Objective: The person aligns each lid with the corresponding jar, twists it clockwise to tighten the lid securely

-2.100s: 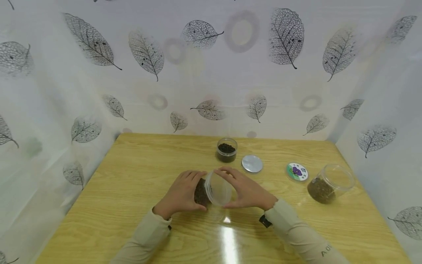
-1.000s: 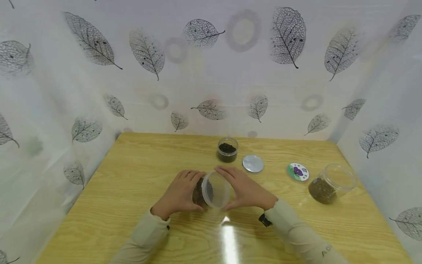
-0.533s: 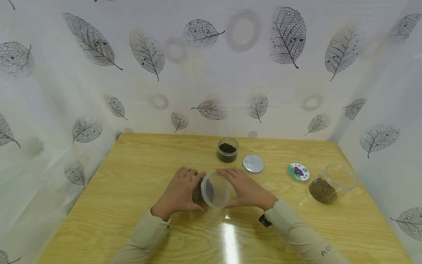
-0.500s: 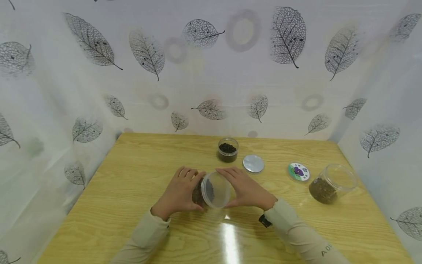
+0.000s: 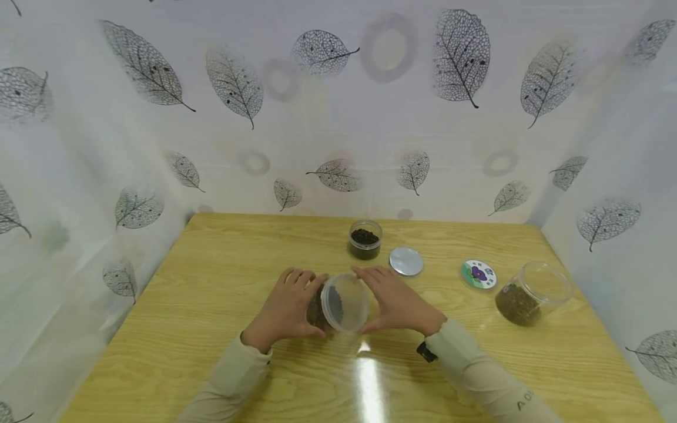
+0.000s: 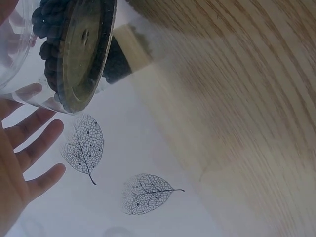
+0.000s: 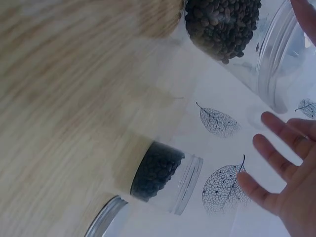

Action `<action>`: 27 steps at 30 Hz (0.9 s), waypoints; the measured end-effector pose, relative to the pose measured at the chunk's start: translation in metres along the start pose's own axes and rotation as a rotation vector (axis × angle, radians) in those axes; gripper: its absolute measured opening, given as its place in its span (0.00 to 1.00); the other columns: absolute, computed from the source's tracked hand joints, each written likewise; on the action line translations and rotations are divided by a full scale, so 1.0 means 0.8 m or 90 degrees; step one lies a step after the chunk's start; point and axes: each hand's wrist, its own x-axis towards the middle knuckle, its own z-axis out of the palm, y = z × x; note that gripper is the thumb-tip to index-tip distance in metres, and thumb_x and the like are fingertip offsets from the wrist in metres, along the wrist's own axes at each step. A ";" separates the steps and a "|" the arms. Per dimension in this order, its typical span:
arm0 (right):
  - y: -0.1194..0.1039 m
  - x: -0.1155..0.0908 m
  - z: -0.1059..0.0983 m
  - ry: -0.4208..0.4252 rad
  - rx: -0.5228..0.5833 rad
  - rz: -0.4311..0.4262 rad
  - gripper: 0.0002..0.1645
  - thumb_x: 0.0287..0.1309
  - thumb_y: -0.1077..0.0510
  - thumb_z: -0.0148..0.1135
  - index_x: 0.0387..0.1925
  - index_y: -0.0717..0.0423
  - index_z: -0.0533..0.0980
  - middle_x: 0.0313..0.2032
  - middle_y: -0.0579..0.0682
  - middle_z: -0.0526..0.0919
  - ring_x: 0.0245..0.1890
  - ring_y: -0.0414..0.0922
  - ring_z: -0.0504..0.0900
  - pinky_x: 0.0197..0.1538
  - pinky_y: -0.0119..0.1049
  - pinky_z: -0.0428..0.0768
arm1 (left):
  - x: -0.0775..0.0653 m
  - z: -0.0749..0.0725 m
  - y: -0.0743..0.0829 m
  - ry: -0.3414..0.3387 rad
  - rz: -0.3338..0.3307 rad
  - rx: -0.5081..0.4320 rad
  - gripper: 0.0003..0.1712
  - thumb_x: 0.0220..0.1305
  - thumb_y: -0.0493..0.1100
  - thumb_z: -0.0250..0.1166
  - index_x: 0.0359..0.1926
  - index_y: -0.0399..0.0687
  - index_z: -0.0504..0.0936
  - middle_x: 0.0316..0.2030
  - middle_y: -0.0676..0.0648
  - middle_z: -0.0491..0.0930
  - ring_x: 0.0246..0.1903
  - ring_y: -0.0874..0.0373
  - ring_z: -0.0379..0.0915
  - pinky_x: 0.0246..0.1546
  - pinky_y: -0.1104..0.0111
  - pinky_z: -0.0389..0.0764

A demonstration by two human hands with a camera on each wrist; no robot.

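Observation:
My left hand (image 5: 288, 305) grips the base of a clear jar (image 5: 317, 308) between thumb and fingers. It leans to the right over the table, its pale, see-through round top facing my right hand (image 5: 396, 302). Thumb and forefinger of that hand hold opposite sides of this top, palm facing it. Dark seed-like grains (image 7: 222, 29) lie inside the jar in the right wrist view. From the left wrist, the jar's round bottom (image 6: 81, 54) shows, while the other fingers (image 6: 44, 143) spread away from it.
A small open jar (image 5: 365, 241) of dark grains stands at the back, beside a silver disc (image 5: 406, 261). Further right lies a lid with a purple flower (image 5: 478, 274). A larger open jar (image 5: 531, 294) with brown contents stands near the table's right edge.
The held jar's top has shifted slightly left, and more dark grains show through it than two seconds ago. My right forefinger has moved a little along its rim.

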 end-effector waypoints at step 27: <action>0.002 0.010 0.006 0.020 0.009 -0.046 0.69 0.23 0.33 0.77 0.69 0.53 0.57 0.64 0.49 0.68 0.64 0.51 0.66 0.63 0.52 0.64 | -0.003 0.003 -0.004 -0.021 -0.006 -0.040 0.65 0.20 0.75 0.74 0.63 0.50 0.68 0.47 0.48 0.74 0.50 0.51 0.70 0.60 0.55 0.67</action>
